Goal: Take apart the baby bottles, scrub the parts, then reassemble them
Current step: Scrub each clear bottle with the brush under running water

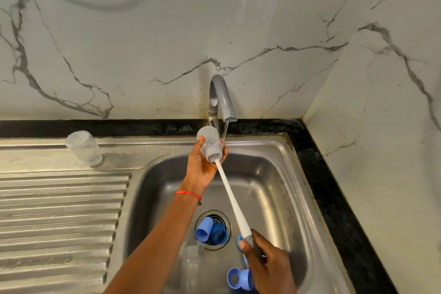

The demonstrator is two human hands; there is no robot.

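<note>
My left hand (200, 166) grips a clear baby bottle body (209, 139) over the sink, its mouth facing me, just left of the running water. A long white bottle brush (230, 194) has its bristle head inside the bottle mouth. My right hand (267, 262) holds the brush by its grey handle end. In the basin lie a blue cap (204, 228) and a darker blue collar (219, 233) on the drain, a blue ring (239, 279) near my right hand, and another clear bottle body (191, 262) lying on the basin floor.
A second clear bottle (83, 148) stands upside down on the steel ledge above the ribbed drainboard (59, 217). The chrome tap (220, 100) pours a thin stream into the steel sink (274, 186). Marble walls close in behind and on the right.
</note>
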